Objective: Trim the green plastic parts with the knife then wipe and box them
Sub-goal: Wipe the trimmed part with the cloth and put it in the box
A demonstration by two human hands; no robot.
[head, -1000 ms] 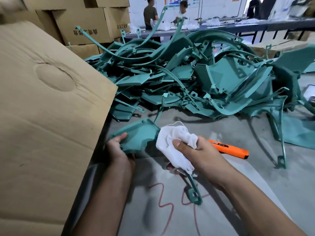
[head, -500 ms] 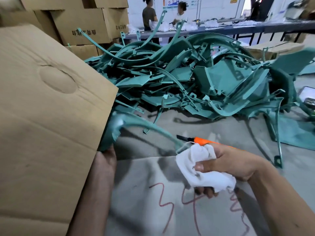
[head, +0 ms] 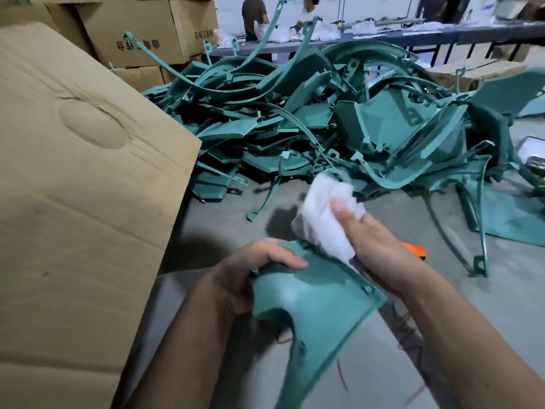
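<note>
You're looking through a wide-angle lens that bows the cardboard box point(head: 82, 187) at nine o'clock, under soft, even overhead light with faint shadows on the grey table point(head: 368, 231), while motion blur smears the white cloth point(head: 324, 214).

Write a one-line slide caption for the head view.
Left hand holds a green part while the right hand wipes it with a white cloth.
</note>
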